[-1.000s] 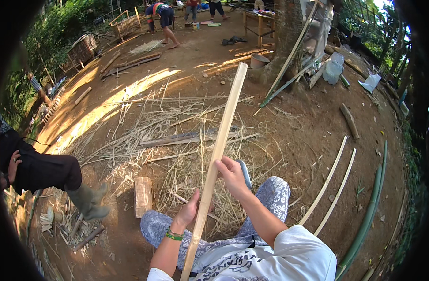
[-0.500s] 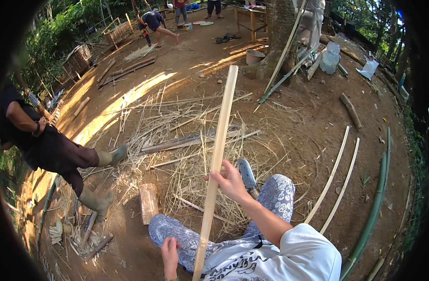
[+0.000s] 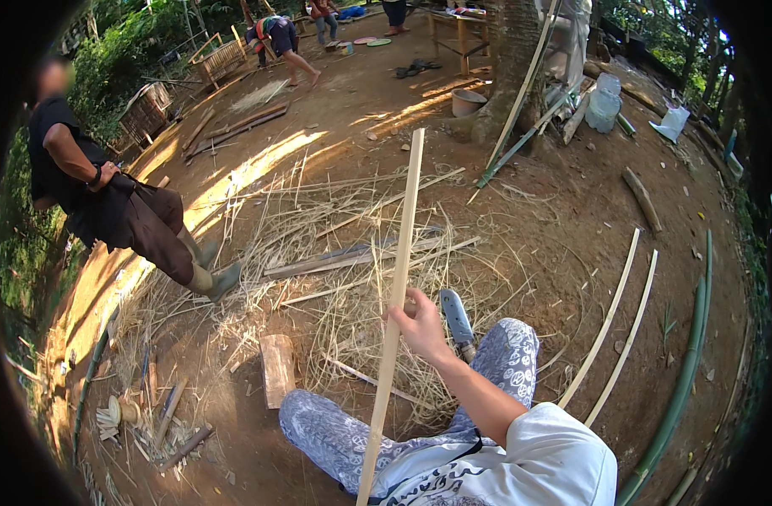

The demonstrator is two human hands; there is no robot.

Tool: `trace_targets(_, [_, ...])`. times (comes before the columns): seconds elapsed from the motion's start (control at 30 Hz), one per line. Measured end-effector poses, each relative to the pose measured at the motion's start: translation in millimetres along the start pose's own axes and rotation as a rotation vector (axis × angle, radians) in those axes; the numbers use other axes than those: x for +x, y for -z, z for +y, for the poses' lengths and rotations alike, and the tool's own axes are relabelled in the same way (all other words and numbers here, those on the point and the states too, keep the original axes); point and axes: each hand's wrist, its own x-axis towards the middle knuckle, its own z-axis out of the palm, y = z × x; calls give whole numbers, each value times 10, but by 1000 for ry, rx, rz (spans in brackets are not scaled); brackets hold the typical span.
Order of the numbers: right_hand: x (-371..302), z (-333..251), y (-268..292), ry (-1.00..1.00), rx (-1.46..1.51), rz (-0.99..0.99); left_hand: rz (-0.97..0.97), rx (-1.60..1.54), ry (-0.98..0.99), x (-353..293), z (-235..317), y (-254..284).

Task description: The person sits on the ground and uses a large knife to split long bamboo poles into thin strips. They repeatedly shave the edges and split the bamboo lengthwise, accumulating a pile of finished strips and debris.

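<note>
A long pale bamboo strip (image 3: 405, 232) stands slanted in front of me, its lower end running down past my lap. My right hand (image 3: 421, 325) is closed around it near the middle, thumb and fingers pinching its edges. My left hand is out of view. Just right of my right hand, a machete with a broad grey blade (image 3: 456, 314) lies by my right knee, its handle partly hidden by my leg. Beside my left knee rests a short wooden block (image 3: 276, 369). Thin bamboo shavings (image 3: 352, 312) are heaped on the ground ahead.
Two narrow bamboo strips (image 3: 607, 316) and green bamboo poles (image 3: 685, 371) lie to my right. A person in boots (image 3: 141, 211) stands at the left. Farther off are a tree trunk (image 3: 512, 76), a bucket (image 3: 468, 103), a table (image 3: 453, 25) and another person bending over (image 3: 280, 42).
My left hand has dropped out of view. The strip has turned more edge-on in my right hand. The person at the left has shifted their legs and stands more upright.
</note>
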Motion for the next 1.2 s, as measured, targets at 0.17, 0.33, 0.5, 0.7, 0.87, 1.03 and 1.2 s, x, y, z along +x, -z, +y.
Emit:
trace_targets(0.17, [329,82,203,36,136,15,-67,56,-20,-22,93,-4])
trace_targets(0.33, [280,407,210,-136,328,59,-108,92,-56,-65,158,-1])
trace_targets(0.5, [327,1017,362,-314,688,81,-252,132,-115,38,247,62])
trace_targets(0.7, [268,1472,417,-565,651,26,-375,102,-147,81,370,60])
trace_targets(0.87, [-83,1581,235,-664,575,20,-361,282,-277,77,292,80])
trace_targets(1.03, [-280,1672,83,-614,376,88,-315,25,-8,52,450,-11])
trace_targets(1.2, [-185,1705,211,-309,63,203,-322,43,41,12,811,-4])
